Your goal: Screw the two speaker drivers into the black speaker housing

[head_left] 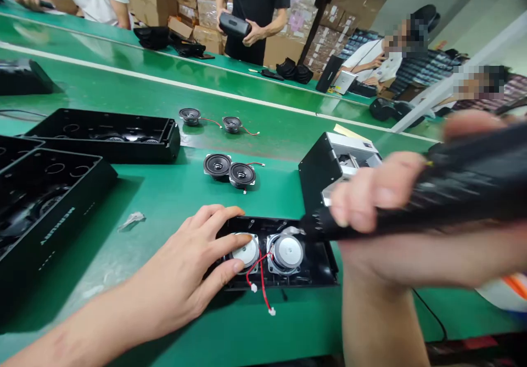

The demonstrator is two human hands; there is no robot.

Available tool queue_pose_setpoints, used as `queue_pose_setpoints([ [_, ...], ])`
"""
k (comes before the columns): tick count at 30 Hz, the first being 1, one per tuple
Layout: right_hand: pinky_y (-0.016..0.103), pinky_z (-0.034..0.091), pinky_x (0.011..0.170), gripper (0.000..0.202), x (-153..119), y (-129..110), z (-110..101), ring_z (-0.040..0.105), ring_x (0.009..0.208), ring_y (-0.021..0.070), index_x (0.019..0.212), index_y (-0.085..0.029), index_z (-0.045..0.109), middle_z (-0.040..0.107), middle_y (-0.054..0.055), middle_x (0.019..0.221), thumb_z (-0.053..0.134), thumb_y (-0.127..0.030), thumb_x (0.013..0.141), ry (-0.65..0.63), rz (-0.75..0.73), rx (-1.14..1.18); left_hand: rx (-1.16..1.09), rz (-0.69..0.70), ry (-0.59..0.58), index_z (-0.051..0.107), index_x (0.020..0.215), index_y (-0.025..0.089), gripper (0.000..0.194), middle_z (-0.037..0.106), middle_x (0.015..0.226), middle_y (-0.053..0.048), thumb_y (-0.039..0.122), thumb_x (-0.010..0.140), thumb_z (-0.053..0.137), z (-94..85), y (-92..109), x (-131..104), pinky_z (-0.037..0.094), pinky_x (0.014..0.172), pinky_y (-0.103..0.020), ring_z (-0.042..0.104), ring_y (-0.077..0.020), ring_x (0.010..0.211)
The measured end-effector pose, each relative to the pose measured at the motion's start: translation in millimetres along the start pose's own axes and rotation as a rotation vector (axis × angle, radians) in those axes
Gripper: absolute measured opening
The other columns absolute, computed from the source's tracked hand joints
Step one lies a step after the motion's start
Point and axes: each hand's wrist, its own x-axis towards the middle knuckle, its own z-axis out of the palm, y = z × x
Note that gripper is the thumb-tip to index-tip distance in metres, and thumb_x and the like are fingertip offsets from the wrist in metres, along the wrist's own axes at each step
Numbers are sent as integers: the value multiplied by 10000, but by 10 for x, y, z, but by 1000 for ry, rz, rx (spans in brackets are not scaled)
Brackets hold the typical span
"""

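A black speaker housing (pixel 317 268) lies open side up in front of me, with two small round speakers in it. My left hand (pixel 201 252) spreads over the housing's left end, thumb and forefinger resting on the left speaker (pixel 246 253). The right speaker (pixel 288 253) shows its silver magnet. Red wires (pixel 263 284) with white plugs trail from the speakers over the front edge. My right hand (pixel 382 219), partly blurred, is wrapped round a black electric screwdriver (pixel 473 175). It is tilted nearly level, its tip at the right speaker's upper right edge.
Loose speakers (pixel 242 174) lie beyond the housing. Larger black cases (pixel 102 136) stand at left, a black-and-silver machine (pixel 317 169) at right. A crumpled scrap (pixel 132 220) lies left of my hand. Across the green table (pixel 164 191), a person (pixel 255 10) holds a black speaker; others sit nearby.
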Motion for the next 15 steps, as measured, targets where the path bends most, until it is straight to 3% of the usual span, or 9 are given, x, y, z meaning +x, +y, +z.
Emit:
queue_pose_setpoints([
  [3,230,383,364,523,30,295,164,481,409,124,1154,-262,652,583,-45,642,578,-743,961,-92,-35,153,41,3,59,663,1330,338,322,471,1557,-24,312,1079,463,93,-32,-17,538,1085,-481,477,-306,1369],
  [8,261,397,391,549,-104,638,181,513,415,142,1241,-257,589,593,-30,685,496,-741,998,-181,67,166,106,37,49,648,1348,344,342,440,1584,-4,288,1057,477,131,-79,-46,553,1059,-459,472,-300,1373],
  [15,241,404,445,423,-194,762,177,526,482,117,948,-240,533,578,-21,739,456,-641,1061,-235,-10,209,112,58,65,639,1360,353,352,443,1585,4,286,1057,475,112,-65,-25,548,1051,-476,477,-311,1367],
])
